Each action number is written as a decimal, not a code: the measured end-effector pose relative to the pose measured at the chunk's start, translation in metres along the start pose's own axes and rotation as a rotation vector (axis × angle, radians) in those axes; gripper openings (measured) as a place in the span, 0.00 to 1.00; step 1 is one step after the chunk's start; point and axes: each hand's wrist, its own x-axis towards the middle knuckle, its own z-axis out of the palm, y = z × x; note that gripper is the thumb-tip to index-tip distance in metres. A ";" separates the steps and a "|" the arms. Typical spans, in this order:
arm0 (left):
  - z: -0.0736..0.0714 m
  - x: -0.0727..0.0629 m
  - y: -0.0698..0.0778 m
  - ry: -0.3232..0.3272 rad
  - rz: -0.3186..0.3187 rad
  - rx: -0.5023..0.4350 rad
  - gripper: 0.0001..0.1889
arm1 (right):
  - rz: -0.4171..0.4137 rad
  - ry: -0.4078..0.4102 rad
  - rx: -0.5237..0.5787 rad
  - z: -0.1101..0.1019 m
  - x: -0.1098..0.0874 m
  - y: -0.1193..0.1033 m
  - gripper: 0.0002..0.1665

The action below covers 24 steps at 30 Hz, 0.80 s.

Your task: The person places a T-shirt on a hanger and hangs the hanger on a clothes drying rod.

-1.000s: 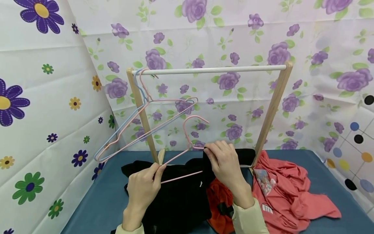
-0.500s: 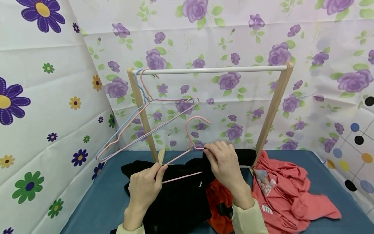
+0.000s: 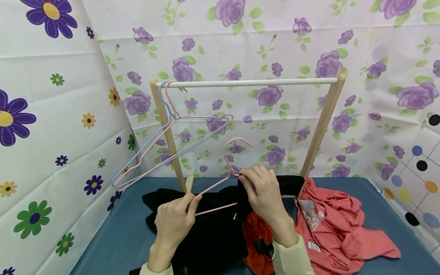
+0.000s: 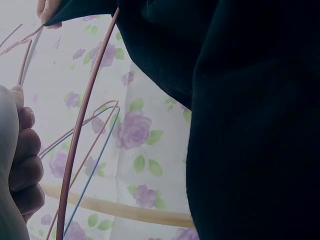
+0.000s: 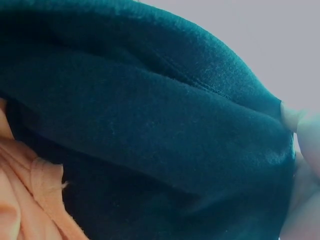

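In the head view my left hand [image 3: 175,221] grips a pink hanger [image 3: 214,186] by its sloping left arm, and the hook points up and right. My right hand [image 3: 262,194] pinches the edge of a black garment [image 3: 209,236] near the hanger's neck. The hanger's right end is hidden under the black cloth, while its lower bar shows in front of the garment. The left wrist view has the curled fingers [image 4: 27,165] of my left hand beside the pink bar. Dark cloth fills much of the right wrist view, pinched at its right edge by my right hand [image 5: 302,170].
A rack with a white rail [image 3: 247,82] and wooden posts stands behind. A blue hanger [image 3: 137,152] and a pink hanger [image 3: 197,117] hang at its left end. A coral garment [image 3: 343,225] and an orange-red garment [image 3: 256,229] lie on the blue surface [image 3: 106,236].
My left hand and the pink hanger have shifted slightly to the right, the hanger's neck coming closer to my right hand. My right hand has stayed almost still.
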 end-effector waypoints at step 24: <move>0.004 0.000 0.010 -0.025 -0.030 -0.044 0.18 | 0.000 0.016 0.077 0.003 0.000 -0.007 0.19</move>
